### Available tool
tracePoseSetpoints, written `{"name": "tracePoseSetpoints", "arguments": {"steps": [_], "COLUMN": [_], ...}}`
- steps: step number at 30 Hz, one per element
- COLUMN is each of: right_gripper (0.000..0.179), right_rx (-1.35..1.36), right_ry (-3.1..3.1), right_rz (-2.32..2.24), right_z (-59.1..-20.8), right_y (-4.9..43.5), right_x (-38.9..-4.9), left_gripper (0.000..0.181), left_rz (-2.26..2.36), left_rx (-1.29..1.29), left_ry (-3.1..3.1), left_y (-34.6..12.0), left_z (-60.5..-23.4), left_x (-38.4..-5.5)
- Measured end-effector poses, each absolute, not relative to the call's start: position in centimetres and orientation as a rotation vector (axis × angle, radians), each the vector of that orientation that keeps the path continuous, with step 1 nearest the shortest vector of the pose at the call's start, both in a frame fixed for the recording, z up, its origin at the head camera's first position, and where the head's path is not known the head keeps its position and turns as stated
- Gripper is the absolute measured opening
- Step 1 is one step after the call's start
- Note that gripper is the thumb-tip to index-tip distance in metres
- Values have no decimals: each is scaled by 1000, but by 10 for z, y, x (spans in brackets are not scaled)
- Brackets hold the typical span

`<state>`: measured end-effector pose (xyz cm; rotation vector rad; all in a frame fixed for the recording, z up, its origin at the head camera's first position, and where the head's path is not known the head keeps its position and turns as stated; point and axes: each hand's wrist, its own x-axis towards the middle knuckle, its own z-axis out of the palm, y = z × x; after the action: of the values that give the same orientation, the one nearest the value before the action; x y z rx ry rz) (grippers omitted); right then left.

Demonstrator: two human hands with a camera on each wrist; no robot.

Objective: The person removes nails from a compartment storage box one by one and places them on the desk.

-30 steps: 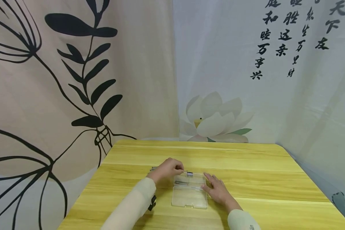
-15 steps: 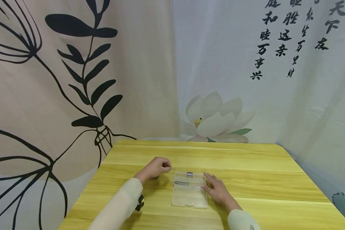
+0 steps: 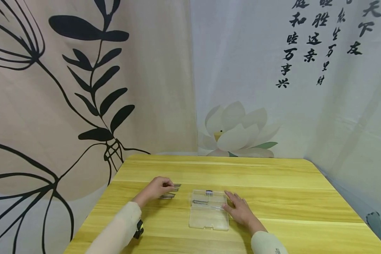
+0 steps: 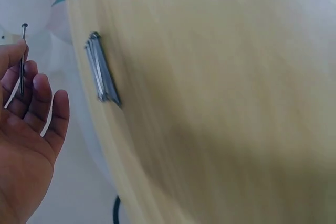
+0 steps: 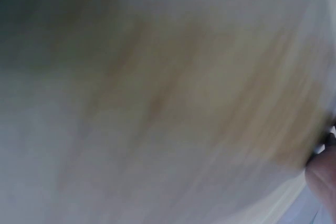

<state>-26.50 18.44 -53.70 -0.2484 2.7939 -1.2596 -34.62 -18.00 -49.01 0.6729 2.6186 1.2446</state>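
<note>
My left hand (image 3: 157,187) pinches a single nail (image 4: 22,74) between thumb and fingers, its head upward in the left wrist view. Below that hand lie a near bunch of nails (image 3: 167,196) and a far bunch (image 3: 177,187). A clear plastic box (image 3: 209,218) lies opened flat to the right of them, with a few nails (image 3: 200,202) in its far half. My right hand (image 3: 239,209) rests at the box's right edge, fingers extended. Only a blurred fingertip (image 5: 321,177) shows in the right wrist view.
Everything lies on a yellow wood-grain table (image 3: 289,197). A small dark blue piece (image 3: 209,193) sits at the box's far edge. Behind the table hangs a printed curtain (image 3: 165,88). A black strap (image 3: 138,229) is on my left wrist.
My left hand has moved left from above the box's far left corner to the nail bunches, bringing both into view. The right hand and the box have stayed put.
</note>
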Motion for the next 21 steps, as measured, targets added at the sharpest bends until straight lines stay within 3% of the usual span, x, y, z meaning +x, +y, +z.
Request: {"name": "tracePoseSetpoints", "arguments": {"steps": [21], "right_gripper": [61], "right_rx": [-250], "right_ry": [2798], "right_rz": [-1260], "right_z": [-536], "right_y": [184], "right_x": [-264], "left_gripper": [10], "left_rz": [1207], "left_rx": [639], "left_ry": [2643], "left_y": [-211], "left_z": [-518], "left_x": [-337]}}
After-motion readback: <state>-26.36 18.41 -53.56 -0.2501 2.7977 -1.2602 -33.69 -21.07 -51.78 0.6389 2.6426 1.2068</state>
